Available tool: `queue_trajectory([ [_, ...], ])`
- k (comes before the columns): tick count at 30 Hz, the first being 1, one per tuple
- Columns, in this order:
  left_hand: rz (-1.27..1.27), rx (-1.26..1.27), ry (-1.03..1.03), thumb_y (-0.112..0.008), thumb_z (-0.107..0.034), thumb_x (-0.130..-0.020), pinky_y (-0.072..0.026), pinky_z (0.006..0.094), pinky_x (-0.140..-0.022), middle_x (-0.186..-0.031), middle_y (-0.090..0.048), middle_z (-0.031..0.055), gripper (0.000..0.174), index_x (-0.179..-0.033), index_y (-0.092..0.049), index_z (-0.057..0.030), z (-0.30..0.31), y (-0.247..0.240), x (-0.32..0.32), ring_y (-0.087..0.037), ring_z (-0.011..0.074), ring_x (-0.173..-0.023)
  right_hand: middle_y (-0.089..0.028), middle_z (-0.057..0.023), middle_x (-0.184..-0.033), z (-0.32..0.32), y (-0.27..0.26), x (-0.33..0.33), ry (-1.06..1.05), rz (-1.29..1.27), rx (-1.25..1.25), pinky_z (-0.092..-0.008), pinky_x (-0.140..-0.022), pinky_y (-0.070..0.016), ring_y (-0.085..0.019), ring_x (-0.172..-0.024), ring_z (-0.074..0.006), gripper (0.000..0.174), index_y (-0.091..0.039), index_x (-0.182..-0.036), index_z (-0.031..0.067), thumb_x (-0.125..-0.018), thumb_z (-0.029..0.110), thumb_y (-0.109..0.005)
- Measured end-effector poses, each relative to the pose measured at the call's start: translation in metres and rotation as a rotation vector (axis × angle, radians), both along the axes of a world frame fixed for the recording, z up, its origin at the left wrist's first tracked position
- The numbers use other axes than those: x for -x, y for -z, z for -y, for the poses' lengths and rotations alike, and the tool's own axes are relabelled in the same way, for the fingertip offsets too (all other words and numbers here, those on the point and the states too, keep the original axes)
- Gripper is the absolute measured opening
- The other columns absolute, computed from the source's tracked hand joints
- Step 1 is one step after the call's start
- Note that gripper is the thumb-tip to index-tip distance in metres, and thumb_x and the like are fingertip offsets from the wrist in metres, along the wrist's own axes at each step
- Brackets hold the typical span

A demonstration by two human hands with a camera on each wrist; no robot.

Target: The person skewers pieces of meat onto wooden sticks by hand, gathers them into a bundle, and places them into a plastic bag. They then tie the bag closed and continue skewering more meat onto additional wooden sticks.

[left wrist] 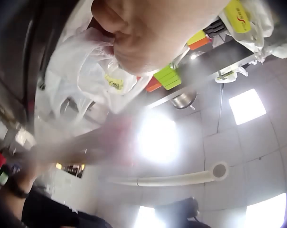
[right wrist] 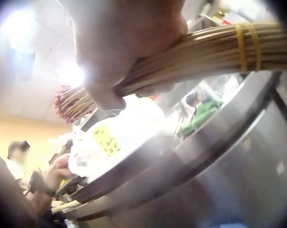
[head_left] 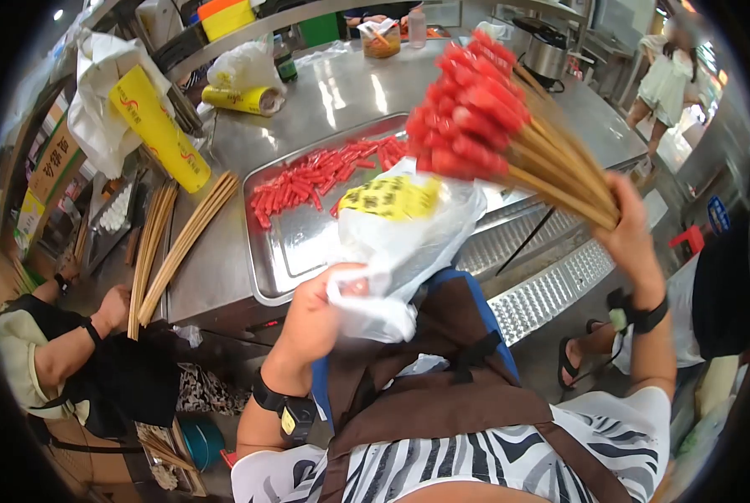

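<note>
My right hand [head_left: 631, 226] grips a thick bundle of wooden skewers [head_left: 563, 159] by the sticks, raised over the counter's right side. Their upper ends carry red, glossy food pieces [head_left: 467, 113], tilted toward the left. Yellow rubber bands [right wrist: 248, 47] bind the sticks in the right wrist view. A white plastic bag [head_left: 408, 239] with a yellow printed patch hangs from my left hand [head_left: 312, 314], whose fingers hold its handles. Behind the bag, a metal tray [head_left: 287, 261] holds many loose red pieces [head_left: 308, 180].
To the left, another person's hand [head_left: 113, 310] is at bare skewers [head_left: 186, 247] lying across the counter edge. A yellow roll [head_left: 161, 130] leans nearby. A pot [head_left: 547, 50] stands at the back right. A perforated metal ledge [head_left: 551, 281] runs along the counter front.
</note>
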State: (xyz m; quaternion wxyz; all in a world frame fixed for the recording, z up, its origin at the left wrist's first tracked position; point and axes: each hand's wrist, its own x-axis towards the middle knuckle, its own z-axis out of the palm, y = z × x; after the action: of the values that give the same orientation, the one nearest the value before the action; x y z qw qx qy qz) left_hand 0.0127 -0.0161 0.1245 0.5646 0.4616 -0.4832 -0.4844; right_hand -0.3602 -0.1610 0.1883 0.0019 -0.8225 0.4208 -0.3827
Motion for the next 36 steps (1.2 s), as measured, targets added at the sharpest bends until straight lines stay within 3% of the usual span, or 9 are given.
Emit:
queue_trajectory([
  [7, -0.197, 0.215, -0.158, -0.06, -0.006, -0.084, -0.0456, 0.0251, -0.07, -0.087, -0.062, 0.0012, 0.018, -0.101, -0.061, -0.0001, -0.003, 0.013, -0.026, -0.056, 0.0084, -0.08, -0.056, -0.0129, -0.084, 0.036, -0.107, -0.056, 0.033, -0.448, 0.32, -0.0363, -0.065, -0.0461, -0.058, -0.077, -0.0324, 0.04, -0.05, -0.099, 0.0021, -0.061, -0.004, -0.06],
  [10, 0.339, 0.325, 0.121, -0.065, -0.002, -0.074, -0.0474, 0.0276, -0.069, -0.082, -0.064, 0.0094, 0.019, -0.093, -0.064, -0.0016, -0.01, 0.02, -0.032, -0.062, 0.0185, -0.075, -0.054, -0.0105, -0.085, 0.056, -0.14, -0.086, 0.046, -0.828, 0.47, -0.0387, -0.068, -0.0447, -0.057, -0.081, -0.0322, 0.04, -0.049, -0.1, 0.0047, -0.063, 0.0, -0.064],
  [13, 0.321, 0.346, 0.338, -0.066, -0.005, -0.074, -0.0469, 0.0284, -0.067, -0.083, -0.064, 0.0108, 0.019, -0.092, -0.064, -0.0028, -0.011, 0.026, -0.024, -0.062, 0.0224, -0.075, -0.054, -0.0046, -0.094, 0.066, -0.16, -0.134, 0.027, -1.163, 0.656, -0.038, -0.087, -0.0391, -0.053, -0.096, -0.0247, 0.041, -0.051, -0.108, 0.011, -0.069, 0.011, -0.065],
  [16, 0.169, 0.443, 0.437, -0.068, -0.003, -0.072, -0.0449, 0.0278, -0.06, -0.077, -0.063, 0.0109, 0.017, -0.089, -0.065, -0.0003, -0.01, 0.031, -0.013, -0.062, 0.0227, -0.068, -0.051, -0.0088, -0.09, 0.042, -0.171, -0.202, -0.02, -1.325, 0.677, -0.0383, -0.088, -0.0387, -0.051, -0.096, -0.0269, 0.036, -0.049, -0.106, 0.0082, -0.071, 0.004, -0.054],
  [17, 0.114, 0.42, 0.483, -0.066, -0.006, -0.074, -0.0449, 0.0279, -0.063, -0.08, -0.063, 0.011, 0.017, -0.091, -0.064, -0.0017, -0.01, 0.033, -0.012, -0.061, 0.0219, -0.071, -0.05, -0.0006, -0.08, 0.03, -0.178, -0.224, -0.009, -1.39, 0.79, -0.0318, -0.073, -0.0404, -0.05, -0.076, -0.0156, 0.02, -0.056, -0.094, 0.0159, -0.076, 0.019, -0.063],
  [24, -0.045, 0.455, 0.516, -0.065, -0.011, -0.077, -0.0452, 0.0281, -0.066, -0.081, -0.062, 0.0107, 0.017, -0.091, -0.062, -0.0018, 0.001, 0.047, -0.003, -0.06, 0.0196, -0.074, -0.049, -0.0001, -0.074, -0.004, -0.184, -0.323, -0.242, -1.207, 1.301, -0.0274, -0.067, -0.0404, -0.049, -0.072, -0.0129, 0.016, -0.057, -0.093, 0.0127, -0.077, 0.015, -0.062],
  [26, -0.049, 0.452, 0.503, -0.065, -0.009, -0.075, -0.0453, 0.0286, -0.067, -0.082, -0.063, 0.0111, 0.017, -0.091, -0.062, -0.0019, 0.0, 0.052, -0.006, -0.061, 0.021, -0.075, -0.05, -0.0004, -0.072, -0.016, -0.178, -0.346, -0.622, -1.139, 1.291, -0.0267, -0.066, -0.0419, -0.05, -0.072, -0.0127, 0.017, -0.057, -0.089, 0.0114, -0.075, 0.017, -0.064],
  [30, 0.021, 0.522, 0.448, -0.064, -0.007, -0.078, -0.0455, 0.0274, -0.067, -0.085, -0.063, 0.0097, 0.018, -0.095, -0.062, -0.003, -0.004, 0.055, -0.013, -0.062, 0.0206, -0.078, -0.056, -0.0011, -0.074, -0.032, -0.124, -0.388, -0.466, -1.592, 1.293, -0.0265, -0.071, -0.043, -0.054, -0.073, -0.012, 0.021, -0.056, -0.088, 0.0089, -0.076, 0.022, -0.066],
  [36, 0.014, 0.517, 0.341, -0.063, -0.006, -0.078, -0.0459, 0.0271, -0.068, -0.085, -0.064, 0.0092, 0.016, -0.094, -0.063, -0.0019, -0.009, 0.055, -0.022, -0.062, 0.0197, -0.078, -0.056, -0.0014, -0.079, -0.042, -0.131, -0.404, -0.514, -1.599, 1.226, -0.0272, -0.07, -0.0418, -0.053, -0.077, -0.0143, 0.022, -0.054, -0.095, 0.0093, -0.08, 0.022, -0.063],
])
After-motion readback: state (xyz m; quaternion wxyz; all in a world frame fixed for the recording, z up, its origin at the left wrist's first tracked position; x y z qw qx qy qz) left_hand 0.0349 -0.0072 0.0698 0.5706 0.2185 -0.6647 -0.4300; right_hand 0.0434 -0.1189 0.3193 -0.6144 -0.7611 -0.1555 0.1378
